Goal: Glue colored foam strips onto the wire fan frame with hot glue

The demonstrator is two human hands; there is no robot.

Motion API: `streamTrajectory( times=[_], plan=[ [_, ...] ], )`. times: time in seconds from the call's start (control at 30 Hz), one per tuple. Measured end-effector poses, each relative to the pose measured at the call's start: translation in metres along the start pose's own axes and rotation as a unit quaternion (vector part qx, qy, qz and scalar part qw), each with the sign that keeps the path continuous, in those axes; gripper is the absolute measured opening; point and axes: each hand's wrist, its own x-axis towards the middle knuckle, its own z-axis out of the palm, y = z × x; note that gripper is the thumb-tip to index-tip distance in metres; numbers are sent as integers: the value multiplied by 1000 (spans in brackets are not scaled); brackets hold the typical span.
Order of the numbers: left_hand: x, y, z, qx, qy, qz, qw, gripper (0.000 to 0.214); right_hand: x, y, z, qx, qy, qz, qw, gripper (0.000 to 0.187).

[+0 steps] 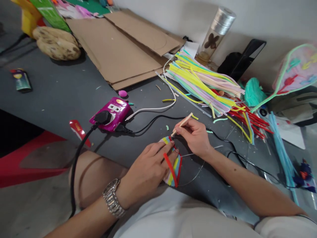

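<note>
Grey desk (56, 82) running at a slant across most of the frame, scattered with tiny scraps, with a pale wall (158, 10) behind it and bare floor (22, 211) showing at lower left. Flat cardboard (128, 56) takes up the upper middle, and a big messy bundle of fuzzy craft stems (198, 82) sits right of that, near a clear bottle (218, 34) with a silvery lid. Purple power adapter (119, 117) is left of center, a black plug covering part of its face.

Striped fuzzy piece (177, 167) is just below center, close to the person's lap. Left hand (148, 165) lies over it, fingers spread across the stripes; its thumb is hidden, so can't tell if it's pinching anything. A red stem (170, 168) crosses in front of those fingers. Right hand (194, 134) has a pale stick (182, 124) pinched between thumb and fingers, low end right at the piece's top edge. Touching or not? Can't tell.

Pink see-through shape (297, 72) gets cut off at the right edge, and the dark-blue thing (307, 175) at lower right is too blurry to make out.
</note>
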Motion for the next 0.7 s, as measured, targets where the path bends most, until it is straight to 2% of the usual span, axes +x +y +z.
streamTrajectory(
  times=[0.23,0.43,0.53,0.63,0.7],
  plan=[
    [1,0,2,-3,-16,-8,1000,42,-4,-3,3,-82,-27,-62,994,13],
    [1,-1,0,0,-1,0,1000,47,-5,3,5,-201,-60,-162,964,21],
    [1,-2,1,10,-12,3,1000,48,-6,1,4,-180,-54,-137,973,19],
    [0,-2,2,22,-15,6,1000,48,-19,-11,-8,-126,7,-93,988,13],
    [-1,-2,2,27,-2,10,1000,48,-35,-20,-18,-135,32,-88,986,12]
  ],
)
